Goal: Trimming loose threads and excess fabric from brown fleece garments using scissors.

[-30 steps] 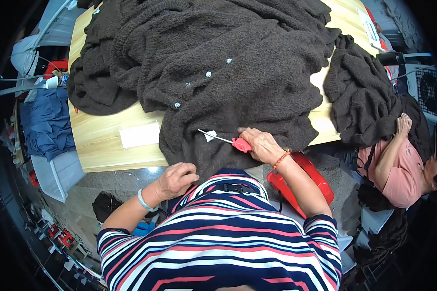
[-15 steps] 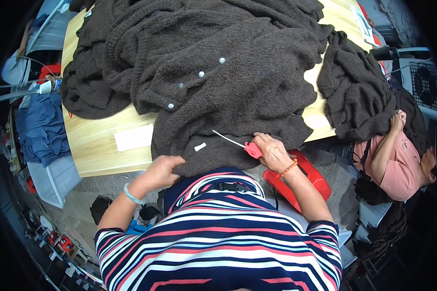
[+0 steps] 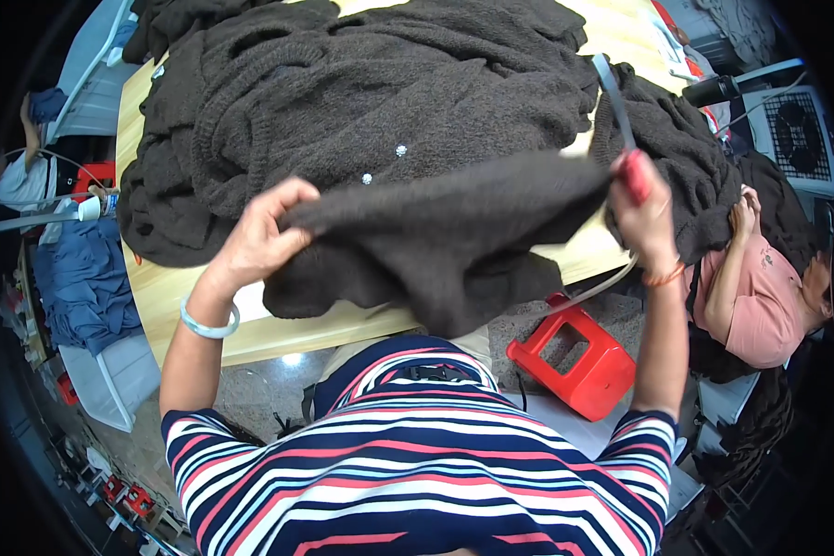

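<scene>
A dark brown knitted cardigan (image 3: 454,218) is stretched between my two hands above the table's near edge, its lower part hanging in folds. My left hand (image 3: 267,236) pinches the cloth at its left end, fingers closed. At the right end my right hand (image 3: 644,208) is closed on the edge of the knit. In the same hand are long scissors (image 3: 616,102) with a red handle, blades pointing away from me; motion blurs them. Two pale round buttons (image 3: 401,150) show on the knit just beyond the raised part.
More brown knitwear (image 3: 195,185) is heaped across the wooden table (image 3: 241,345). A red plastic stool (image 3: 593,375) stands on the floor at my right. A person in a pink top (image 3: 760,301) handles brown cloth at the right. Blue cloth (image 3: 83,269) is piled at the left.
Both hands have moved up and apart, raising the cardigan's near part off the table edge. My left hand has closed on the cloth. The scissors have swung to point away from me.
</scene>
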Action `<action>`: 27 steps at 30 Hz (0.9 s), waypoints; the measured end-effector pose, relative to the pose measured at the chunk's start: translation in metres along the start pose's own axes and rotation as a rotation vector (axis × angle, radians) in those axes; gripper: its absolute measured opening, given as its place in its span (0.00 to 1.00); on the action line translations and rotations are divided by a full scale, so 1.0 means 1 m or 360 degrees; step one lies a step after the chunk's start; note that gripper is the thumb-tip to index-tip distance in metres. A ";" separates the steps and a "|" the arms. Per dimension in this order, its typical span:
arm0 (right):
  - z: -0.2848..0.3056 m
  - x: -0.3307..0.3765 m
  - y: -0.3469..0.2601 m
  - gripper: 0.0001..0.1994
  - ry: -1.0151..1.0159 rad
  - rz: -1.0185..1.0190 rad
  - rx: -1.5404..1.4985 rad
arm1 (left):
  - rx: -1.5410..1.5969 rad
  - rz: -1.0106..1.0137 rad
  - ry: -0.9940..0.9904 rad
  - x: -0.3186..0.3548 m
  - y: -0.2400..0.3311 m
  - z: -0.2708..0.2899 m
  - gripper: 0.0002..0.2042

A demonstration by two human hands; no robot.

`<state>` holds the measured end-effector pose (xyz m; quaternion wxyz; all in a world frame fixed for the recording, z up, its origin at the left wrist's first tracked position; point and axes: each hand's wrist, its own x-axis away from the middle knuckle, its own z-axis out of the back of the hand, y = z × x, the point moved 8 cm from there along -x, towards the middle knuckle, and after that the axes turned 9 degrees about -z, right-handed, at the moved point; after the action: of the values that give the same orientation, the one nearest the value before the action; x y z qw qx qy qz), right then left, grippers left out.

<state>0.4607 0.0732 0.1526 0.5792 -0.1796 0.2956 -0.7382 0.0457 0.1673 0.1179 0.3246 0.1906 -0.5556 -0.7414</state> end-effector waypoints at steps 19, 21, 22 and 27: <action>-0.156 0.150 -0.025 0.26 -0.0491 0.0033 0.0280 | 0.0193 0.0783 0.0682 0.148 -0.151 -0.047 0.09; -0.177 0.155 -0.011 0.22 -0.0394 -0.0034 0.0249 | 0.0547 0.0882 0.0802 0.137 -0.148 -0.082 0.14; -0.183 0.152 -0.007 0.20 -0.0365 -0.0055 0.0239 | 0.0543 0.0883 0.0815 0.131 -0.145 -0.087 0.14; -0.172 0.117 -0.007 0.17 -0.0489 0.0010 0.0130 | 0.0494 0.0697 0.0527 0.079 -0.106 -0.070 0.11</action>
<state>0.3198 0.0011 0.0168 0.6267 -0.2659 0.1736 -0.7117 0.0053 0.0819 0.0015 0.5296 0.2318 -0.6294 -0.5193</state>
